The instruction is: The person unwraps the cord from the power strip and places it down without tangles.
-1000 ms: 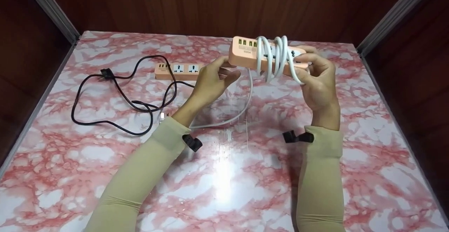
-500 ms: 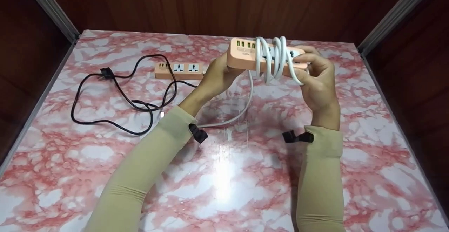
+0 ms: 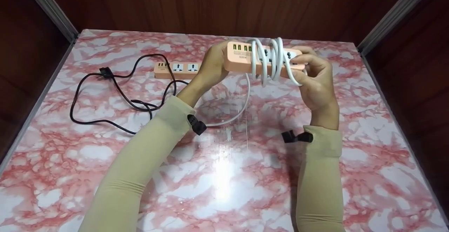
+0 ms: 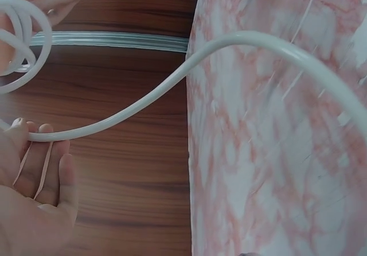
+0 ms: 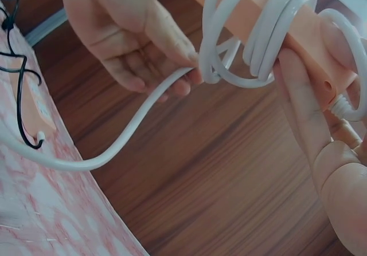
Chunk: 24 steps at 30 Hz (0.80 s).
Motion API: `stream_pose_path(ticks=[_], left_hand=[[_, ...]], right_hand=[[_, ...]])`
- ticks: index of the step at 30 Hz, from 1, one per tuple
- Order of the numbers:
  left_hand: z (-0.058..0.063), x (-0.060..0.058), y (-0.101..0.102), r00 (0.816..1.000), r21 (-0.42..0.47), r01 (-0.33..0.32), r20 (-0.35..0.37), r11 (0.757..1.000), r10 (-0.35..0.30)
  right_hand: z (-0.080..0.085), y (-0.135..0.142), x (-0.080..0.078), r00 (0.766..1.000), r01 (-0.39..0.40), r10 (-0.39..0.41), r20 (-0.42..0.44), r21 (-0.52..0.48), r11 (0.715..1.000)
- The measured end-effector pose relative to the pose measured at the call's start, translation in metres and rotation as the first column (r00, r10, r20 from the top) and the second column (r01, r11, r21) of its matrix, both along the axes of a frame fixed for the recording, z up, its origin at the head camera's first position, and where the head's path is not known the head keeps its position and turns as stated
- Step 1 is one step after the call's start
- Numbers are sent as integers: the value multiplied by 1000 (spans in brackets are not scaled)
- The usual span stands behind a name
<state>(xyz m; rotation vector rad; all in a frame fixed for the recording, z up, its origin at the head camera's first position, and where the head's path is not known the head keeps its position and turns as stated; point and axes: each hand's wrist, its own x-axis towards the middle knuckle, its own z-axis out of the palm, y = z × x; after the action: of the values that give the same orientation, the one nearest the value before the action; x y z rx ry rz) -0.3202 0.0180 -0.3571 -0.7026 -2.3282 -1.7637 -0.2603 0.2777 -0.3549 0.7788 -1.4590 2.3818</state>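
An orange power strip (image 3: pixel 242 63) with several USB ports is held up over the far part of the table. My right hand (image 3: pixel 318 84) grips its right end, thumb in front. White cable (image 3: pixel 279 58) is wound in several loops around the strip's middle. My left hand (image 3: pixel 214 67) reaches behind the strip's left end, its fingers partly hidden there in the head view. In the right wrist view, that left hand (image 5: pixel 123 30) pinches the white cable (image 5: pixel 129 133) between thumb and fingertips, close to the loops. From the pinch the free length sags to the table.
A second orange power strip (image 3: pixel 162 72) lies at the back left of the marbled table (image 3: pixel 245 190). Its black cable (image 3: pixel 95 121) spreads in loose loops to the left, with a black plug (image 3: pixel 106 72). Dark wooden panels (image 3: pixel 210 7) enclose the back and sides.
My left hand has moved up and behind the strip's left end, carrying the cable. The held strip has shifted slightly left and down; my right hand keeps its grip.
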Motion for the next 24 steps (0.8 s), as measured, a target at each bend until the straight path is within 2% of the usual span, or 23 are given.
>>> stream_pose_path(ticks=[6, 11, 17, 24], left_hand=[[15, -3, -4, 999, -27, -5, 41, 1000, 6], [29, -4, -6, 999, -82, -38, -7, 996, 37], [46, -3, -12, 998, -74, -36, -51, 997, 33], [64, -1, -17, 991, -151, -49, -127, 987, 30]], right_hand=[[0, 1, 0, 1000, -4, 4, 17, 5, 1000], [0, 3, 1, 1000, -6, 5, 24, 11, 1000], [-1, 4, 0, 1000, -9, 8, 23, 8, 1000], [-1, 5, 0, 1000, -1, 1, 28, 10, 1000]])
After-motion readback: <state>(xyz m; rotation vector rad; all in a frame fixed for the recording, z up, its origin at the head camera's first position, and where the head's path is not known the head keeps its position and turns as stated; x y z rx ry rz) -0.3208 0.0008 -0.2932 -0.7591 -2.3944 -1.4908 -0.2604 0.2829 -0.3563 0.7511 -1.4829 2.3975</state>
